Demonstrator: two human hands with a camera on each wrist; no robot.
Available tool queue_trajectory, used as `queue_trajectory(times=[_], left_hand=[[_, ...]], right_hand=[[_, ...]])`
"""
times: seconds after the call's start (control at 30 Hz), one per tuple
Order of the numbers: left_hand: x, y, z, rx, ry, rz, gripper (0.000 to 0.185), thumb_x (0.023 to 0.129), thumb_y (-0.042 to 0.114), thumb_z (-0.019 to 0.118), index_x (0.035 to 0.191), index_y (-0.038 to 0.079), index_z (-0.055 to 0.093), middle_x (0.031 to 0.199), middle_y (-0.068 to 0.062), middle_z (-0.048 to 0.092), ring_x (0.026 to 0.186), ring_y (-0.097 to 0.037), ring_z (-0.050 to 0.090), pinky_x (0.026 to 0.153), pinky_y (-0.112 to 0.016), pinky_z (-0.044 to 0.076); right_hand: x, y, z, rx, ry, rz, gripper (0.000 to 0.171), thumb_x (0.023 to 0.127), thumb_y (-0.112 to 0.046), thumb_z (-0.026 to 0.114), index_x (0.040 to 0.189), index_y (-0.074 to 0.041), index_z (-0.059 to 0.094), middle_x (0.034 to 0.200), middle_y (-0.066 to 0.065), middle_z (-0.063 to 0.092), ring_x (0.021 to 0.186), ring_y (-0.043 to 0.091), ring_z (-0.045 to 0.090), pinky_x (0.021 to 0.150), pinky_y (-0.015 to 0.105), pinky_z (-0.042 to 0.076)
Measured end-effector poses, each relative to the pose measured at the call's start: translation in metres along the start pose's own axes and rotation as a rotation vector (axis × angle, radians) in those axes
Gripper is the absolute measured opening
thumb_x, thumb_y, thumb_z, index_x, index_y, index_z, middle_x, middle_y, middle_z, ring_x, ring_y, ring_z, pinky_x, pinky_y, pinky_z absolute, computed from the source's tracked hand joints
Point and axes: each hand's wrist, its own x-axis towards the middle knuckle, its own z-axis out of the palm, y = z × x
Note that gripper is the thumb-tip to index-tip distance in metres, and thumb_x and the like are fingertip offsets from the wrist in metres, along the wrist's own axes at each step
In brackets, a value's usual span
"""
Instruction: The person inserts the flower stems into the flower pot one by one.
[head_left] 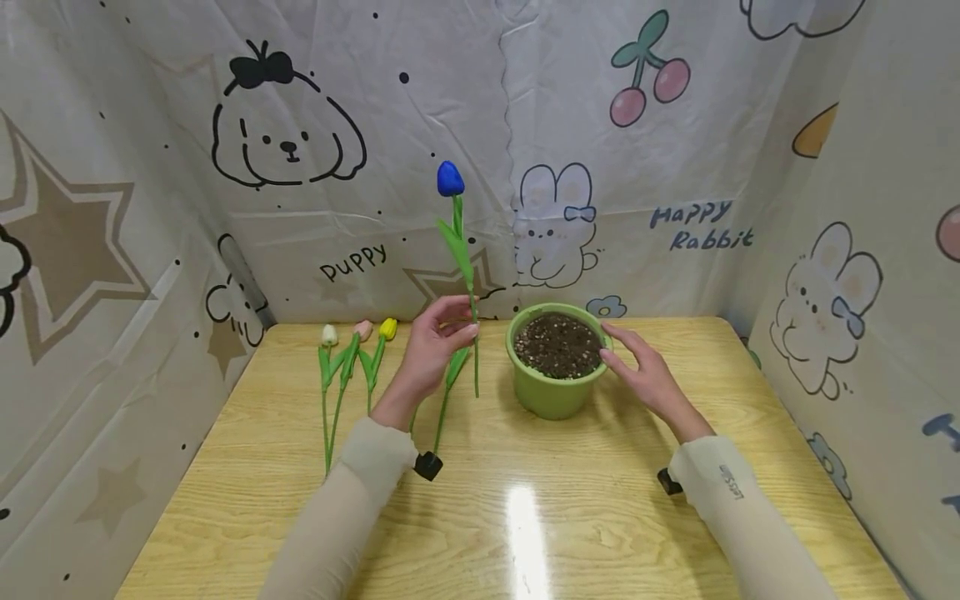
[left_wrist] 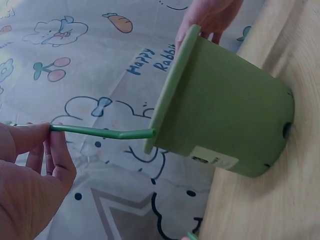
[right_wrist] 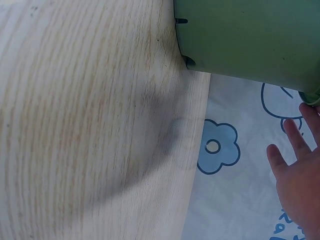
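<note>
Blue tulip (head_left: 451,179) stem between left-hand fingers (head_left: 459,332)

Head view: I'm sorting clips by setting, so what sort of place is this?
Probably a small staged tabletop booth, not a garden: a wooden table walled by cartoon-printed sheets, holding a green pot of soil and artificial-looking tulips.

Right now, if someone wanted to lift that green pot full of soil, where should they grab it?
Probably just under the flared rim of the pot, one hand from each side. The rim juts out like a lip, so fingers can hook beneath it, and the walls taper downward. The right hand already rests at the rim's right side; the left hand pinches the blue tulip.
</note>
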Motion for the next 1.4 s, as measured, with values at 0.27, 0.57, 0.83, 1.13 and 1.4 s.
queue_trajectory(times=[0.27,0.57,0.83,1.13,1.4], left_hand=[[0.015,0.005,0.017,-0.038,-0.004,0.023,0.039,0.097,-0.008,0.065,0.135,-0.005,0.059,0.111,-0.004,0.064,0.103,-0.024,0.065,0.083,-0.024,0.06],[0.032,0.006,0.04,-0.071,0.05,0.025,0.042,0.095,-0.01,0.066,0.137,-0.005,0.059,0.114,-0.002,0.065,0.111,-0.029,0.064,0.083,-0.024,0.06],[0.05,0.0,0.061,-0.121,0.086,0.077,0.042,0.093,-0.016,0.064,0.134,-0.007,0.06,0.111,-0.007,0.066,0.101,-0.022,0.066,0.091,-0.041,0.061],[0.065,-0.011,0.082,-0.114,0.061,0.109,0.042,0.094,-0.015,0.064,0.135,-0.008,0.058,0.126,-0.031,0.059,0.099,-0.019,0.065,0.081,-0.023,0.058],[0.076,-0.017,0.104,-0.048,0.049,0.161,0.04,0.093,-0.016,0.064,0.132,-0.006,0.061,0.12,-0.026,0.064,0.109,-0.043,0.066,0.084,-0.027,0.06]], right_hand=[[0.0,0.003,0.001,0.0,0.007,-0.004,0.056,0.108,-0.034,0.056,0.158,-0.014,0.043,0.164,0.018,0.038,0.152,0.045,0.032,0.12,0.073,0.023],[-0.002,0.002,0.002,0.007,0.013,-0.004,0.056,0.108,-0.034,0.056,0.158,-0.013,0.044,0.164,0.018,0.039,0.152,0.045,0.033,0.12,0.073,0.023],[-0.003,0.002,0.002,0.007,0.009,-0.008,0.055,0.108,-0.033,0.056,0.159,-0.016,0.043,0.164,0.02,0.038,0.152,0.045,0.032,0.12,0.074,0.023],[-0.002,-0.001,0.003,0.017,0.009,-0.01,0.055,0.108,-0.033,0.055,0.159,-0.015,0.043,0.164,0.019,0.039,0.152,0.045,0.032,0.121,0.072,0.024],[-0.001,-0.002,0.002,0.027,0.014,-0.01,0.055,0.108,-0.033,0.055,0.159,-0.014,0.043,0.163,0.019,0.039,0.152,0.045,0.032,0.121,0.072,0.023]])
